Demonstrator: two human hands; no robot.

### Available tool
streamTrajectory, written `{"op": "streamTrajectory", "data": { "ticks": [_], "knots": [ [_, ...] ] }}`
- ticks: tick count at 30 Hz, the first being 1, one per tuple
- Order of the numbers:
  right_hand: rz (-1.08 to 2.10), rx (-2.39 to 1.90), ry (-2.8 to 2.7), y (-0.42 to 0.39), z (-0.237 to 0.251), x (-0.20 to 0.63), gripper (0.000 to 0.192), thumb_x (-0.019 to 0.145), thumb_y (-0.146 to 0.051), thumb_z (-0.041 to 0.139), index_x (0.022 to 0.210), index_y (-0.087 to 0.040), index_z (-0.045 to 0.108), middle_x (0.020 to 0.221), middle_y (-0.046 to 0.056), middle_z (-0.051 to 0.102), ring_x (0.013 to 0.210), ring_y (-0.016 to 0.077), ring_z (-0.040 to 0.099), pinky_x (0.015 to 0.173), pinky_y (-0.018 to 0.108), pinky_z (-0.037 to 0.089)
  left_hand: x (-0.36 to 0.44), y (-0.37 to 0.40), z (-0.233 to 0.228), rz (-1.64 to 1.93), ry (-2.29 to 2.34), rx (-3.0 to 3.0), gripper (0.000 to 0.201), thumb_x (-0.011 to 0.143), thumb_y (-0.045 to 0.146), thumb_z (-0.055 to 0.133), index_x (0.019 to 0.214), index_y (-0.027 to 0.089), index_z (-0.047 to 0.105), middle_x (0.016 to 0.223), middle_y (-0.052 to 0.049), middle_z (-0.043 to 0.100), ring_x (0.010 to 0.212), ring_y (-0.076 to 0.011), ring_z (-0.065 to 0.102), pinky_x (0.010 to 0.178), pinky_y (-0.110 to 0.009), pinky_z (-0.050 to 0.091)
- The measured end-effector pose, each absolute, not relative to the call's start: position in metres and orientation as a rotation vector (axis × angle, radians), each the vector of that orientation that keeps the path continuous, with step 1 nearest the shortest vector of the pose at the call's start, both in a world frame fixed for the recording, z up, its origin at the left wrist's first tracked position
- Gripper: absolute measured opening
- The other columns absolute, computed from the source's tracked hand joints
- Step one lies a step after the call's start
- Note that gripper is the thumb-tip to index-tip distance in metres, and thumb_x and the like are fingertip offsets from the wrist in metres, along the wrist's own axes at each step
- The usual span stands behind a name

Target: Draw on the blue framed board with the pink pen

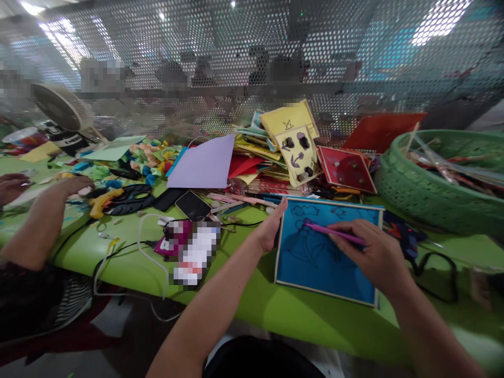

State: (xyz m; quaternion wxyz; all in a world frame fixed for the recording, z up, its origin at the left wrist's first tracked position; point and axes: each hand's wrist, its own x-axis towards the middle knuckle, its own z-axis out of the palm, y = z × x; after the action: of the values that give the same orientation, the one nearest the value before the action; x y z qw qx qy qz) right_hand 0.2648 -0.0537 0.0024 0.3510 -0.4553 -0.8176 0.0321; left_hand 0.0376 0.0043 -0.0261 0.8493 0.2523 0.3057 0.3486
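Blue square board with a pale wooden edge lies flat on the lime-green table, near its front edge, just ahead of the person. Dark outlines already cover much of its upper and middle area: cloud-like shapes along the top and a larger figure at the centre, while the lower part looks bare, so the drawing seems roughly half done. The right hand pinches a slim pink pen with its tip on the board's upper left. The left hand, fingers straight and pressed together, braces the board's left edge. A green woven basket stands to the right.
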Motion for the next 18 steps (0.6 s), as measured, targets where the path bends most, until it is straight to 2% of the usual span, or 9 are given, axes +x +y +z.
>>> {"op": "streamTrajectory", "data": {
  "ticks": [7, 15, 18],
  "knots": [
    [0.122, -1.179, -2.132, -0.0532, 0.0018, 0.2637, 0.012, 0.096, -0.031, 0.063, 0.104, -0.026, 0.071, 0.088, 0.004, 0.074, 0.081, 0.0253, 0.07, 0.073, 0.039, 0.053, 0.0363, 0.0031, -0.0257, 0.774, 0.613, 0.537, 0.066, 0.095, 0.064, 0.054, 0.137, 0.015, 0.065, 0.116, -0.015, 0.077, 0.108, -0.0308, 0.073, 0.098, -0.044, 0.058],
    [0.147, -1.168, -2.168, -0.0542, 0.0041, 0.2633, 0.014, 0.097, -0.035, 0.062, 0.1, -0.026, 0.072, 0.086, 0.004, 0.074, 0.079, 0.0239, 0.07, 0.072, 0.038, 0.054, 0.0359, 0.004, -0.0243, 0.694, 0.596, 0.544, 0.073, 0.098, 0.069, 0.038, 0.138, 0.014, 0.063, 0.119, -0.017, 0.076, 0.111, -0.0322, 0.072, 0.101, -0.049, 0.056],
    [0.15, -1.161, -2.17, -0.0544, 0.0047, 0.263, 0.014, 0.097, -0.034, 0.062, 0.1, -0.026, 0.073, 0.087, 0.005, 0.074, 0.08, 0.0237, 0.07, 0.072, 0.038, 0.054, 0.0355, 0.0051, -0.0268, 0.693, 0.55, 0.553, 0.074, 0.098, 0.07, 0.039, 0.137, 0.012, 0.063, 0.118, -0.018, 0.076, 0.111, -0.0327, 0.072, 0.101, -0.049, 0.056]
  ]
}}
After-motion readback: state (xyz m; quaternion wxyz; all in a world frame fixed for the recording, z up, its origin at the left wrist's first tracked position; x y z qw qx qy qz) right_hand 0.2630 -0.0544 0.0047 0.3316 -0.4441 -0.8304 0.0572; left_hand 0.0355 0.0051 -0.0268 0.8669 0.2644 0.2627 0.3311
